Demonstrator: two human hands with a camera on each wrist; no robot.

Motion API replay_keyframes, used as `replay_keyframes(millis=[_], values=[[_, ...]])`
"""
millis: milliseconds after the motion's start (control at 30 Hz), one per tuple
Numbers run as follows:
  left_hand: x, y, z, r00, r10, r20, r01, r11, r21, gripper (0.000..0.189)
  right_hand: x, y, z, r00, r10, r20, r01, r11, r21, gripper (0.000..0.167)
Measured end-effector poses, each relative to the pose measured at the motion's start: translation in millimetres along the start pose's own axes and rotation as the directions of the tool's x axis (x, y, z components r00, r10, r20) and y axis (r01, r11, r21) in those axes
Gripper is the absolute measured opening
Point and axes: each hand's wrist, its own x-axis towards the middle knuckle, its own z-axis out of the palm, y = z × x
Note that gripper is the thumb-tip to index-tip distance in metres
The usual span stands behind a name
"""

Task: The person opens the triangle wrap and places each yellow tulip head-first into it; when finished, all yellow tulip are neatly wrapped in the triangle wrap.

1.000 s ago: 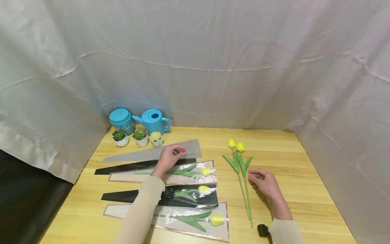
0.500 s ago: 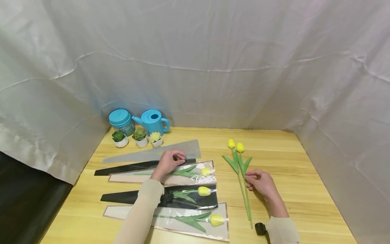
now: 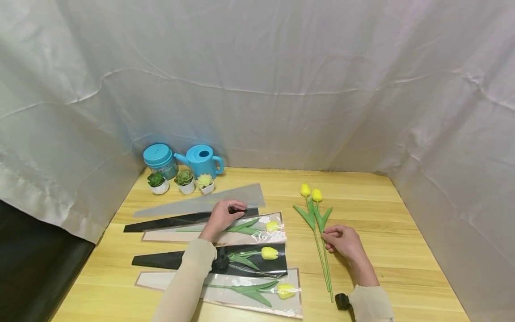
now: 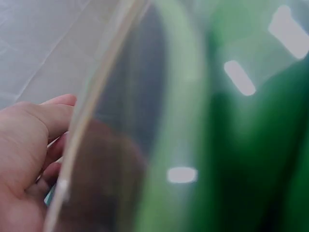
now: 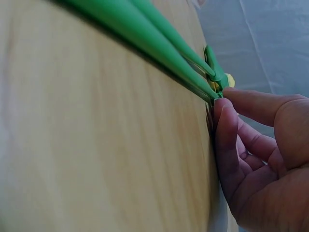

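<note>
My right hand (image 3: 345,243) pinches the green stem of an artificial yellow tulip (image 3: 317,195) just below its leaves; thumb and index finger meet there in the right wrist view, close over the tabletop. A second yellow tulip (image 3: 305,190) lies alongside on its left, their stems almost parallel. Loosely bent, the fingers of my left hand (image 3: 222,219) hover around the edge of a black flower sleeve (image 3: 173,222), with a gap between thumb and fingers. Under that wrist lies a pink-edged clear sleeve (image 3: 161,235) with a tulip inside, which partly hides the hand in the left wrist view.
Toward the front lie a black sleeve (image 3: 157,259) and a white sleeve (image 3: 154,279), each with a tulip inside. A grey sleeve (image 3: 241,196) lies farther back. Small potted succulents (image 3: 185,180), a blue watering can (image 3: 201,161) and a blue canister (image 3: 160,160) stand at back left.
My right hand has moved left and taken the right tulip's stem between thumb and finger. My left hand has lowered slightly toward the black sleeve. The tulips have hardly moved.
</note>
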Motion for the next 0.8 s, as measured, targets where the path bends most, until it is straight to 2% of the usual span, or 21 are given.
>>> replay_keyframes(millis=[133, 467, 667, 800], values=[[-0.3, -1.1, 0.5, 1.000, 0.002, -0.025, -0.001, 0.999, 0.040, 0.022, 0.5, 0.1, 0.6, 1.000, 0.002, 0.001, -0.002, 1.000, -0.006, 0.024], [-2.7, -2.8, 2.8, 0.998, 0.056, -0.024, -0.054, 0.996, 0.067, 0.020, 1.4, 1.3, 0.6, 1.000, -0.018, 0.002, 0.018, 0.999, -0.027, 0.022], [-1.7, -3.4, 4.4, 0.999, 0.044, 0.017, -0.045, 0.996, 0.083, 0.023, 2.8, 4.2, 0.1, 1.000, -0.028, -0.006, 0.028, 0.999, -0.035, 0.022], [-0.9, -3.3, 4.3, 0.996, 0.063, 0.062, -0.069, 0.991, 0.113, 0.029, 2.6, 4.4, 0.2, 1.000, -0.024, -0.006, 0.024, 0.999, -0.026, 0.022]])
